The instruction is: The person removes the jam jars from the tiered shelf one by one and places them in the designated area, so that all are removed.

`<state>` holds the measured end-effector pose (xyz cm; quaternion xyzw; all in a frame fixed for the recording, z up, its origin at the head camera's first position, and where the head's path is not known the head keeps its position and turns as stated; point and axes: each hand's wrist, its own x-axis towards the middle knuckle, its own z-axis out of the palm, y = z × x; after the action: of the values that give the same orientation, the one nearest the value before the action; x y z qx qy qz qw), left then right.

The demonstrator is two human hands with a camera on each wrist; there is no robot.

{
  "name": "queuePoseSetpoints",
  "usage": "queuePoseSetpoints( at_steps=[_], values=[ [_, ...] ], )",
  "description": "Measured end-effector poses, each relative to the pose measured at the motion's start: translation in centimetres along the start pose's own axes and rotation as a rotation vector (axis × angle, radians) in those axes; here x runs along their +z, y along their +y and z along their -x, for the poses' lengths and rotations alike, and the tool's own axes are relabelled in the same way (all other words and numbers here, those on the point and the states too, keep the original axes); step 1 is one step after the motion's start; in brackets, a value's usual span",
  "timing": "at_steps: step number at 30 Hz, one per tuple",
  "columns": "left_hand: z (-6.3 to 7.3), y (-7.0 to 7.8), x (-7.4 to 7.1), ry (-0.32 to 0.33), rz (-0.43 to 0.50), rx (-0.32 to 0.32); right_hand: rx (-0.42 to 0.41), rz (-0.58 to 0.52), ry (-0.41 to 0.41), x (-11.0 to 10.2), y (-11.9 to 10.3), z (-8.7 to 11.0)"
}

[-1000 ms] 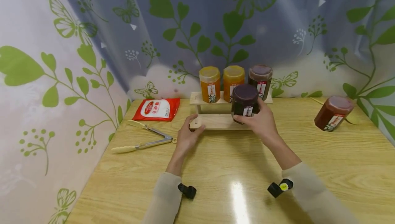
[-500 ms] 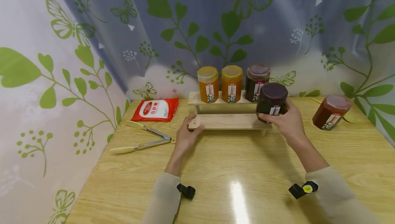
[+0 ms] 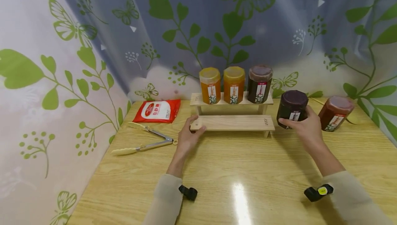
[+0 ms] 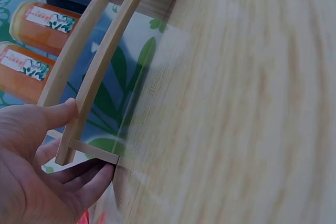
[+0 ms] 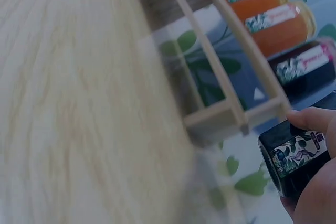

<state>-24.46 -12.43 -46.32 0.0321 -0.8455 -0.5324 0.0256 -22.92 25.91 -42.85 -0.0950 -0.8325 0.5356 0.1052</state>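
Note:
My right hand (image 3: 307, 128) grips a dark purple jar (image 3: 291, 109) just right of the wooden two-step rack (image 3: 232, 123). In the right wrist view, thumb and fingers wrap the dark jar (image 5: 296, 153), its label turned to the camera. The left end of the rack's lower step is held by my left hand (image 3: 188, 136), thumb on the front edge; the left wrist view shows fingers (image 4: 97, 184) behind the end leg. On the upper step stand two orange jars, one left (image 3: 211, 85) and one in the middle (image 3: 234, 85), beside another dark jar (image 3: 260, 84).
A red-brown jar (image 3: 335, 113) stands right of my right hand, with a yellowish utensil (image 3: 353, 119) partly hidden behind it. On the left lie a red and white packet (image 3: 157, 110) and metal tongs with cream tips (image 3: 152, 144). A patterned curtain (image 3: 186, 28) hangs behind the table.
My right hand has carried the dark purple jar rightward, from over the rack's lower step to past its right end, near the red-brown jar. My left hand stays on the rack.

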Motion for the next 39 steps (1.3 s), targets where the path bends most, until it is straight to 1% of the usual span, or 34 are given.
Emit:
queuePoseSetpoints(
  at_steps=[5,14,20,25,32,35,39],
  values=[
    [0.0,0.0,0.1,-0.003,-0.006,-0.005,0.049,-0.002,-0.008,-0.5,1.7,-0.6],
    [0.1,-0.2,0.0,-0.005,-0.013,0.007,0.077,0.032,-0.002,-1.2,3.9,-1.4],
    [0.1,-0.1,0.2,-0.003,-0.004,-0.002,0.095,0.044,0.021,-1.1,4.7,-1.7],
    [0.1,-0.2,0.3,-0.010,-0.004,-0.004,0.119,0.045,0.020,-1.5,5.3,-2.4],
    [0.1,0.0,0.1,-0.005,-0.003,-0.001,0.072,0.050,-0.026,-2.0,5.4,-3.5],
    [0.0,0.0,0.0,-0.003,-0.009,0.002,0.078,0.043,-0.053,-2.2,5.6,-3.9],
    [0.0,-0.1,0.1,-0.002,-0.010,0.004,0.091,0.047,-0.063,-2.3,5.9,-4.2]
  ],
)
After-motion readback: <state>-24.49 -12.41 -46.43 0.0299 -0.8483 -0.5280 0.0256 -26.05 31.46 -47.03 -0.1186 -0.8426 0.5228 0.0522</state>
